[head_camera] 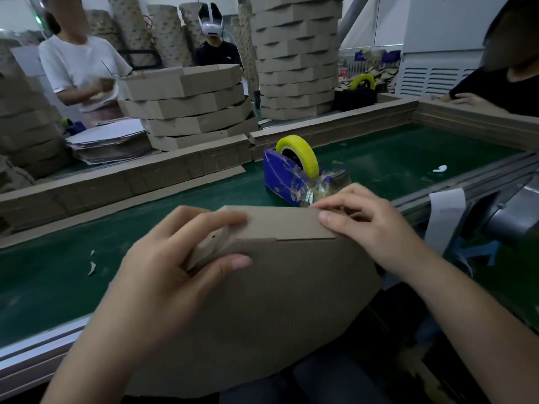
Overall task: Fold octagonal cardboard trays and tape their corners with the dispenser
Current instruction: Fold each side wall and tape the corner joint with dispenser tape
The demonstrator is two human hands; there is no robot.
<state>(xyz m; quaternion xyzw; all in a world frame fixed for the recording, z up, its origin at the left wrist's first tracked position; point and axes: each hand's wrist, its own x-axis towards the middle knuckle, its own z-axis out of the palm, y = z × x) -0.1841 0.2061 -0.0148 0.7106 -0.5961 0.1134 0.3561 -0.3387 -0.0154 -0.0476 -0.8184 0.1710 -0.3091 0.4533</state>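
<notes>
holding an octagonal cardboard tray (262,301) tilted up at the near rim of the green belt (58,272), we have its plain brown base facing us and its upper side wall folded back. our left hand (163,275) grasps the tray's upper left corner, thumb on the base and fingers curled across the folded wall. our right hand (370,228) pinches the upper right corner, thumb on the wall and fingertips hooked over its top edge. just behind that corner, on the belt, stands the blue tape dispenser (280,176) with its yellow tape roll (306,153), clear tape bunched at its front. torn cardboard scraps (92,268) lie on the belt to the left. beyond a low cardboard barrier (175,173), folded trays (189,109) sit stacked beside a pile of flat blanks (108,141), near a person in a white shirt (81,62) and a person wearing a headset (215,51).
</notes>
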